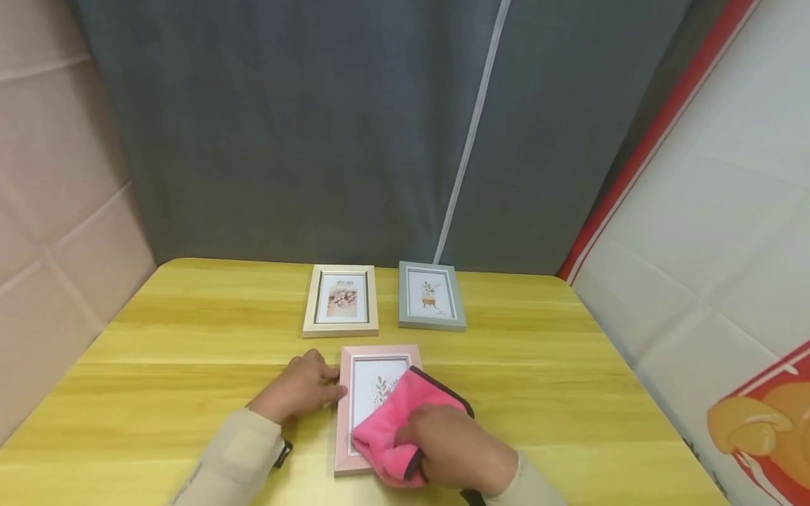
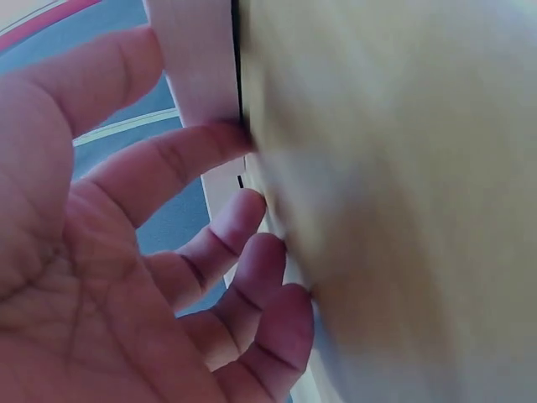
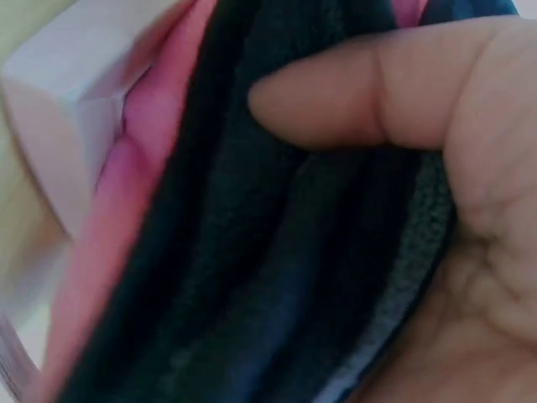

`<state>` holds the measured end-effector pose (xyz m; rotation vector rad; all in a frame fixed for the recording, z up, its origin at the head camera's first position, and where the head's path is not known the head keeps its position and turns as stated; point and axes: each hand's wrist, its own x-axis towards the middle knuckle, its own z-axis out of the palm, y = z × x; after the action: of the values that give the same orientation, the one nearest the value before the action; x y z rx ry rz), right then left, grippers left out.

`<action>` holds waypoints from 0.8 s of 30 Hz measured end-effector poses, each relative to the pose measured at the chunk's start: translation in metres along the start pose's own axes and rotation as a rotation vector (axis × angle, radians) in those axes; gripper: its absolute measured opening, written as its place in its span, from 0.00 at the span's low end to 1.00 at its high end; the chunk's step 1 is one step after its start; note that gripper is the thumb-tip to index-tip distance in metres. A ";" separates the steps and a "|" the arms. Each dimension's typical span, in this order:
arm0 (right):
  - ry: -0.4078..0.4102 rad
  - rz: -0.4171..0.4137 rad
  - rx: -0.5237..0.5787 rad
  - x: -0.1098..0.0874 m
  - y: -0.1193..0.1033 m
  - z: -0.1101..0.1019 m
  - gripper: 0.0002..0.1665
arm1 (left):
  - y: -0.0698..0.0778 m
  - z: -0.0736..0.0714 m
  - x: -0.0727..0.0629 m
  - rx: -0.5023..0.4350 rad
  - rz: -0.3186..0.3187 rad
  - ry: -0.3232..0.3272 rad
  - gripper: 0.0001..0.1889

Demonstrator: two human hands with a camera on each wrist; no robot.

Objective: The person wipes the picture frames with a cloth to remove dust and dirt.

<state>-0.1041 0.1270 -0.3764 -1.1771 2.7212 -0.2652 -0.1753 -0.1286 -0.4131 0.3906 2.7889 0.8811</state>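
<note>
- Far left: pale pink wall covering [image 1: 57, 176], with visible creases, beside the yellow wood-grain tabletop [image 1: 544, 393].
- Left hand [image 1: 297, 388]: thumb and index finger touch the left edge of the pink rectangular picture frame; the fingers are relaxed and slightly bent, not clenched around it. Cream sleeve on the forearm.
- Rear, left of centre: pale gold rectangular picture frame [image 1: 340, 302] with a floral print, lying face up.
- Front centre: pink rectangular picture frame [image 1: 363, 393] with a leafy print, face up on the tabletop between the hands; its lower right part is covered.
- Pink plush cloth with dark edging [image 1: 411, 400]: bunched, resting on that frame and overhanging its right side.
- Rear, right of centre: grey-blue rectangular picture frame [image 1: 432, 295] with a potted-plant print, lying face up.
- Right hand [image 1: 458, 446]: grasps the cloth; in the right wrist view the thumb presses its dark folds.
</note>
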 end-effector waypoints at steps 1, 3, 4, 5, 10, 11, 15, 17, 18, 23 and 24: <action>0.012 -0.024 0.012 0.002 0.000 0.000 0.19 | 0.000 0.001 0.000 -0.008 0.002 0.003 0.24; 0.046 -0.111 0.002 0.008 -0.003 0.000 0.16 | -0.001 0.002 -0.001 -0.019 0.004 0.010 0.24; 0.059 -0.158 -0.018 0.012 -0.005 0.001 0.16 | -0.002 0.002 -0.001 -0.023 0.004 0.013 0.24; 0.069 -0.208 -0.053 0.015 -0.008 0.002 0.15 | -0.002 0.002 -0.001 -0.029 0.003 0.015 0.25; 0.017 -0.304 -0.168 0.025 -0.022 0.011 0.28 | -0.003 0.003 -0.002 -0.073 -0.003 0.008 0.24; 0.005 -0.299 -0.174 0.024 -0.023 0.012 0.30 | -0.003 0.003 -0.002 -0.080 -0.004 0.004 0.24; 0.043 -0.264 -0.189 0.020 -0.021 0.012 0.25 | -0.004 0.001 -0.002 -0.071 -0.003 -0.002 0.24; 0.067 -0.225 -0.192 0.016 -0.018 0.011 0.21 | -0.004 0.001 -0.002 -0.065 -0.002 -0.005 0.24; 0.071 -0.196 -0.189 0.014 -0.017 0.010 0.18 | -0.004 0.001 -0.002 -0.064 -0.005 -0.008 0.24; -0.002 -0.021 -0.140 0.006 -0.011 0.005 0.16 | -0.004 0.002 0.000 -0.072 -0.021 -0.012 0.24; -0.012 -0.003 -0.134 0.005 -0.011 0.004 0.16 | -0.004 0.002 0.000 -0.074 -0.025 -0.010 0.23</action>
<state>-0.0991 0.1153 -0.3778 -1.2118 2.7641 -0.0762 -0.1757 -0.1309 -0.4169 0.3470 2.7364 0.9701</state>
